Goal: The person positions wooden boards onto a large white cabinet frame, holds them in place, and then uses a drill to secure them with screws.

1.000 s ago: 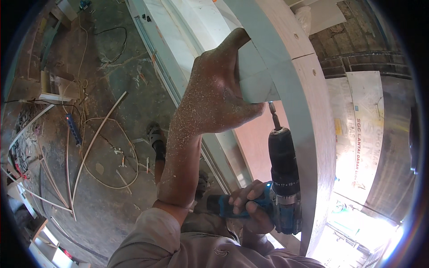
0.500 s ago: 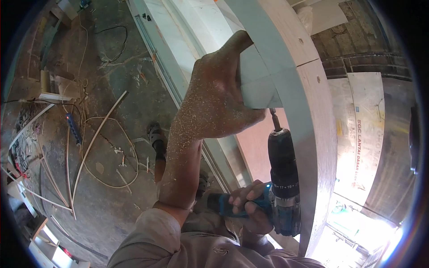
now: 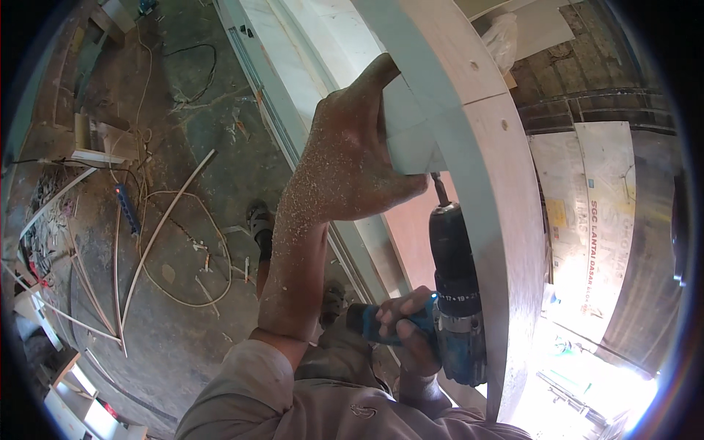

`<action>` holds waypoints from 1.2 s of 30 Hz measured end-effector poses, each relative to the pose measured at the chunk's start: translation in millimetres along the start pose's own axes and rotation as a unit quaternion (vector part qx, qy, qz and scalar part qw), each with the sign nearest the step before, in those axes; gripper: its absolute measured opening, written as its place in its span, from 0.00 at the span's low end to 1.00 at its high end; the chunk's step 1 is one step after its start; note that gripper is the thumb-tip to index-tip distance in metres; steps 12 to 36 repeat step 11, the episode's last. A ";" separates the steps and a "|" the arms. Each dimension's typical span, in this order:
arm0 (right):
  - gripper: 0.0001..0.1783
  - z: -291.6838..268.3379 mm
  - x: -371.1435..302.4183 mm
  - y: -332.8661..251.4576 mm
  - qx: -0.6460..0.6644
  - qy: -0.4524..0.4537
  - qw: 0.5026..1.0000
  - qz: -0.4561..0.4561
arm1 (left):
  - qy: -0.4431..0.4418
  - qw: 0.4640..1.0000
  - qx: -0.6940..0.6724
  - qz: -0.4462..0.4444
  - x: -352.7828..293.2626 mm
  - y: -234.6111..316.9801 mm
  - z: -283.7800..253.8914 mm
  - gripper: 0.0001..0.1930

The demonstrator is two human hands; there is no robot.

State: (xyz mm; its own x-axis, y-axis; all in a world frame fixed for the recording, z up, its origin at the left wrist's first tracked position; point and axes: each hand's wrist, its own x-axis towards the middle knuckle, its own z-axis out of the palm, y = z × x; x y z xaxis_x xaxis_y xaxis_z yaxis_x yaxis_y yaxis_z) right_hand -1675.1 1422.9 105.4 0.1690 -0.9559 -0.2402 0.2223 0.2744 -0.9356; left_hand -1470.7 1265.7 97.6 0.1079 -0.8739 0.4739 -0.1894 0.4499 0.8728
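My left hand [image 3: 345, 154], dusted with sawdust, is closed around a white block [image 3: 412, 147] that sits against the inner face of a pale wooden frame piece [image 3: 504, 194]. Below that block is a blue and black cordless drill [image 3: 456, 253], tilted slightly, its bit [image 3: 440, 189] pointing up at the block's lower edge. Whether the bit has entered the block cannot be made out. My right hand [image 3: 412, 330] wraps around the drill's handle, just beside the frame piece.
Long white panels [image 3: 293, 73] stretch away ahead. On the floor at left lie a blue power strip [image 3: 127, 209], cables and thin strips [image 3: 167, 224]. Printed boards [image 3: 598, 220] stand at right. A sandalled foot [image 3: 259, 220] shows below my left arm.
The drill leans a little more, its tip shifted left together with the frame in view. Both hands keep their holds.
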 end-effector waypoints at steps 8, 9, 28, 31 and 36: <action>0.29 -35.7 -12.6 23.8 -0.035 0.006 0.999 -0.014 | -0.026 0.998 -0.034 -0.055 1.8 15.8 -7.5 0.41; 0.30 -50.9 -25.0 30.9 -0.061 0.005 0.998 -0.007 | -0.031 0.997 -0.037 -0.055 1.3 18.7 -7.1 0.41; 0.31 -63.0 -40.8 34.2 -0.078 0.012 0.997 -0.006 | -0.010 0.997 0.011 -0.077 0.7 23.5 -6.6 0.39; 0.31 -63.0 -40.8 34.2 -0.078 0.012 0.997 -0.006 | -0.010 0.997 0.011 -0.077 0.7 23.5 -6.6 0.39; 0.31 -63.0 -40.8 34.2 -0.078 0.012 0.997 -0.006 | -0.010 0.997 0.011 -0.077 0.7 23.5 -6.6 0.39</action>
